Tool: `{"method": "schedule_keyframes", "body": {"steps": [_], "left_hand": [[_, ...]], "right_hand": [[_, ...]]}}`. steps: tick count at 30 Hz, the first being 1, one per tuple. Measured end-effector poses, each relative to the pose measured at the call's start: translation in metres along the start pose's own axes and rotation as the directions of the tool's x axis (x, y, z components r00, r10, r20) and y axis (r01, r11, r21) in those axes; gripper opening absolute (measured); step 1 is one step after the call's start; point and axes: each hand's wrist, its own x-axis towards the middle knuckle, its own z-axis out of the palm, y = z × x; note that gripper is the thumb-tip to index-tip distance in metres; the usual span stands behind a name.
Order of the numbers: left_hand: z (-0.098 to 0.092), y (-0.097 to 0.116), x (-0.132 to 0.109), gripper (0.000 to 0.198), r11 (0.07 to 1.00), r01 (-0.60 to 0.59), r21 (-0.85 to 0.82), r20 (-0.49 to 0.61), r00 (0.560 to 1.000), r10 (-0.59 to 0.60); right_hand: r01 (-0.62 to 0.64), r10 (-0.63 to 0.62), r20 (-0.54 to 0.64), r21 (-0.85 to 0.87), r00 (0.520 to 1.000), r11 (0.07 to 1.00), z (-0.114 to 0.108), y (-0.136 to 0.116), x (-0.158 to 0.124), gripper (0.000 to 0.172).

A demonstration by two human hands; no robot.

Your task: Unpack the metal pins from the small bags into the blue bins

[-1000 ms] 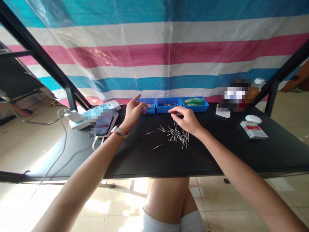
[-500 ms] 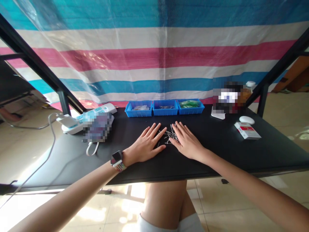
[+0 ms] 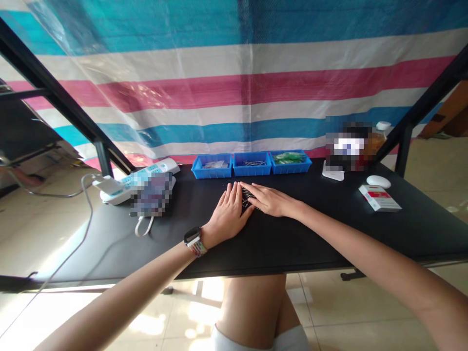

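A small pile of thin silver metal pins (image 3: 246,195), shaped like blind rivets, lies on the black table between my two hands. My left hand (image 3: 229,214), with a watch on the wrist, rests flat along the left side of the pile, fingers stretched out and pointing away from me. From the right, my right hand (image 3: 270,200) reaches across and covers part of the pins. Its fingers are extended, and the tips touch or nearly touch my left fingers. Neither hand grips anything.
Behind the pile stand three blue bins: one with clear bags (image 3: 212,171), one with similar metal pins (image 3: 252,169), one with green packets (image 3: 291,165). A power strip (image 3: 161,168) and cable are at left. At right lie a red-and-white box (image 3: 380,198) and a white rounded object (image 3: 378,182).
My hands have come closer together. The right hand has moved left and turned its fingers leftward, and the pins between are gathered into a tighter pile.
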Motion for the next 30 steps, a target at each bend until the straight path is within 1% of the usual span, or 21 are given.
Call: {"method": "schedule_keyframes", "body": {"steps": [2, 5, 7, 9, 11, 13, 15, 18, 20, 22, 24, 26, 28, 30], "left_hand": [[0.002, 0.002, 0.003, 0.084, 1.0, 0.011, -0.013, -0.013, 1.0, -0.011], [0.001, 0.007, 0.007, 0.083, 0.998, 0.019, -0.059, -0.02, 1.0, -0.02], [-0.002, 0.01, 0.01, 0.082, 0.994, 0.026, -0.102, -0.012, 1.0, -0.027], [-0.006, 0.011, 0.014, 0.081, 0.987, 0.042, -0.155, 0.014, 0.999, -0.04], [-0.012, 0.008, 0.019, 0.075, 0.976, 0.057, -0.209, 0.042, 0.998, -0.049], [-0.017, 0.003, 0.026, 0.067, 0.964, 0.04, -0.263, 0.054, 0.998, -0.027], [-0.022, -0.003, 0.035, 0.061, 0.947, -0.024, -0.32, 0.059, 0.997, 0.046], [-0.026, -0.011, 0.049, 0.055, 0.91, -0.156, -0.383, 0.082, 0.976, 0.202], [-0.027, -0.013, 0.056, 0.052, 0.892, -0.21, -0.399, 0.092, 0.959, 0.267], [-0.026, -0.012, 0.06, 0.048, 0.875, -0.231, -0.425, 0.074, 0.955, 0.288], [-0.026, -0.012, 0.062, 0.045, 0.848, -0.219, -0.483, 0.038, 0.962, 0.27], [-0.025, -0.012, 0.063, 0.045, 0.805, -0.169, -0.569, 0.015, 0.976, 0.215], [-0.025, -0.014, 0.064, 0.045, 0.745, -0.091, -0.661, 0.013, 0.991, 0.133], [-0.024, -0.017, 0.065, 0.044, 0.67, -0.024, -0.742, 0.016, 0.998, 0.054]], "right_hand": [[0.006, -0.003, -0.024, 0.086, 1.0, 0.996, -0.001, 0.004, 0.004, 0.058], [0.021, 0.009, -0.114, 0.255, 0.993, 0.967, 0.0, 0.01, 0.01, 0.048], [0.011, 0.069, -0.197, 0.381, 0.978, 0.924, -0.001, 0.014, 0.012, 0.043], [-0.003, 0.163, -0.269, 0.511, 0.949, 0.859, -0.006, 0.019, 0.013, 0.038], [-0.028, 0.253, -0.289, 0.607, 0.923, 0.794, -0.016, 0.025, 0.011, 0.032], [-0.086, 0.31, -0.25, 0.635, 0.917, 0.768, -0.032, 0.03, 0.006, 0.025], [-0.177, 0.339, -0.171, 0.597, 0.925, 0.783, -0.048, 0.034, -0.001, 0.022], [-0.291, 0.34, -0.029, 0.453, 0.94, 0.843, -0.064, 0.036, -0.011, 0.02], [-0.312, 0.334, -0.017, 0.316, 0.942, 0.896, -0.066, 0.037, -0.015, 0.017], [-0.3, 0.312, -0.048, 0.172, 0.949, 0.938, -0.065, 0.038, -0.016, 0.019], [-0.278, 0.28, -0.057, 0.052, 0.958, 0.959, -0.063, 0.04, -0.016, 0.028], [-0.268, 0.268, -0.036, -0.019, 0.963, 0.963, -0.064, 0.043, -0.017, 0.031], [-0.289, 0.289, -0.017, -0.034, 0.957, 0.957, -0.068, 0.046, -0.019, 0.028], [-0.315, 0.315, -0.013, -0.015, 0.949, 0.949, -0.074, 0.047, -0.022, 0.027]]}}
